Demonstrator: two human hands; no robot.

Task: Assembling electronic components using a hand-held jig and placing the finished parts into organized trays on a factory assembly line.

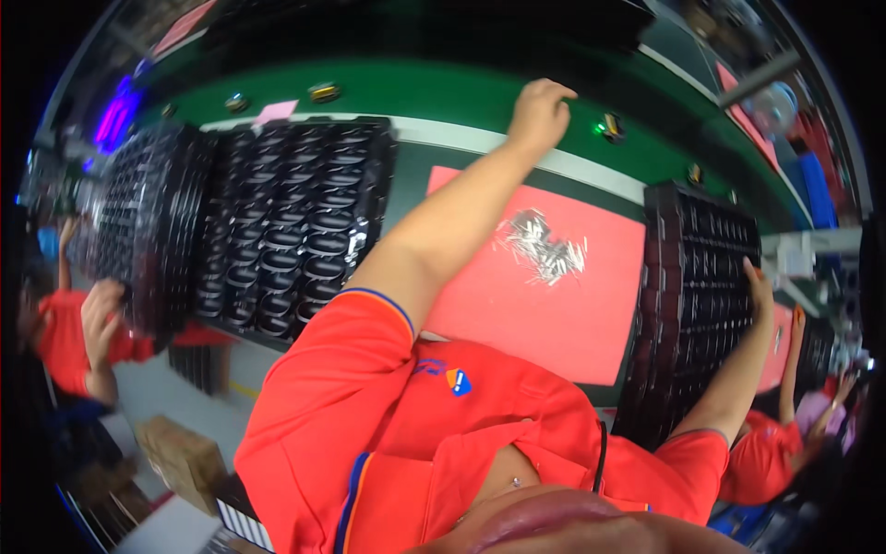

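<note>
My left hand (543,118) reaches over the green conveyor belt (415,97), its fingers bent and thumb apart, with nothing visible between them. Just right of it, and apart from it, a small dark and gold device (609,127) shows a green light. My right hand (759,284) is at the right edge of a stack of black plastic trays (701,249); its fingers are small and blurred, so any hold is unclear. Between my arms, a heap of thin silvery strips (544,247) lies on a pink mat (517,323).
At left stand black trays with oval pockets (286,222) and a taller tray stack (152,212), with a co-worker's hand (100,323) beside it. More small devices (324,91) sit along the belt. A cardboard box (180,452) is on the floor; co-workers in red (761,457) are at right.
</note>
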